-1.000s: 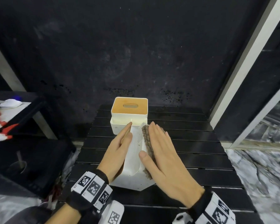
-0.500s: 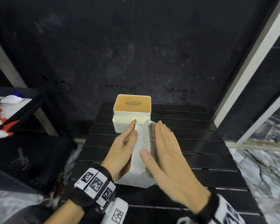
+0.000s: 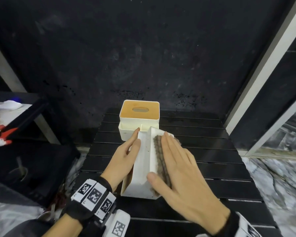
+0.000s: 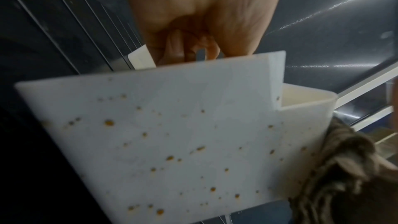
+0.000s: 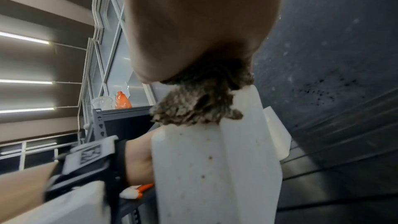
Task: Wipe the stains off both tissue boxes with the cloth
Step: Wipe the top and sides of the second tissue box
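A white tissue box (image 3: 143,161) lies tipped on its side on the black slatted table (image 3: 212,168). Its surface shows many small orange-brown spots (image 4: 170,157) (image 5: 208,157). My left hand (image 3: 125,156) rests flat against the box's left face, fingers straight. With straight fingers, my right hand (image 3: 178,170) presses a brown-grey shaggy cloth (image 3: 161,161) (image 4: 336,168) (image 5: 200,105) onto the box's right upper face. A second white tissue box (image 3: 139,119) with a tan top and oval slot stands upright just behind, touching or nearly touching the first.
A dark wall rises right behind the table. A black shelf (image 3: 24,159) stands to the left, with red and white items (image 3: 0,134) on a surface beyond it. A white-framed glass partition (image 3: 272,82) runs along the right; marble floor (image 3: 280,185) shows below.
My right hand has slid the cloth forward along the tipped box towards its far end. The left hand keeps steadying the box's left face.
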Action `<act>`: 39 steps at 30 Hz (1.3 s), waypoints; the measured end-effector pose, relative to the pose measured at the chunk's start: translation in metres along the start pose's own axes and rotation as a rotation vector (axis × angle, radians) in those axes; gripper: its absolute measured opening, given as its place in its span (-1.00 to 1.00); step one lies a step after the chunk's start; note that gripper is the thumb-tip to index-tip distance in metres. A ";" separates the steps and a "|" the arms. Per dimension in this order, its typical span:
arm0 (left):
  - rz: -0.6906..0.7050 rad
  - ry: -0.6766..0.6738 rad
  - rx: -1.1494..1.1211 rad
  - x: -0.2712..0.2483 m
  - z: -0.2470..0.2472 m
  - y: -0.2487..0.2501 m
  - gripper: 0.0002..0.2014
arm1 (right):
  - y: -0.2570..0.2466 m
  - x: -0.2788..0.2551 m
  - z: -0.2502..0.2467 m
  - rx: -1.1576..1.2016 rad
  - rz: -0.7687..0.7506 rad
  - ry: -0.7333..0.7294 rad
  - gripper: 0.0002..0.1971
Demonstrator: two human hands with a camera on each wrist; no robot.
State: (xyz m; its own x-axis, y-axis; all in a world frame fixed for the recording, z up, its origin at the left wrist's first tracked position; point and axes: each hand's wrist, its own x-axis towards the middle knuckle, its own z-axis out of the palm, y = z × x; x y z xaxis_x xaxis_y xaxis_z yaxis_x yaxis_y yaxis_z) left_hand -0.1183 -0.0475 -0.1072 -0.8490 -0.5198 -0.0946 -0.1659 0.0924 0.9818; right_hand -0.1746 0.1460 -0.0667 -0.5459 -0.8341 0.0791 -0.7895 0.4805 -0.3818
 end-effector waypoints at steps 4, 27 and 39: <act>0.002 -0.029 -0.011 -0.002 0.003 0.002 -0.54 | 0.015 0.027 -0.003 0.016 0.061 0.048 -0.04; -0.005 0.033 0.004 0.005 0.005 -0.003 -0.56 | -0.002 -0.006 -0.008 0.031 -0.061 -0.075 0.00; 0.014 0.032 -0.035 0.003 0.006 -0.004 -0.55 | -0.005 0.017 -0.013 0.058 -0.099 -0.056 -0.04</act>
State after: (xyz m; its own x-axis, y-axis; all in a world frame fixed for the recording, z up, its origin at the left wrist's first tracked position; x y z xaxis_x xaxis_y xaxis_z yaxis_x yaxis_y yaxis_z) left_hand -0.1232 -0.0449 -0.1127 -0.8348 -0.5453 -0.0765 -0.1364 0.0702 0.9882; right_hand -0.1835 0.1327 -0.0513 -0.4486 -0.8911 0.0682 -0.8203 0.3802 -0.4272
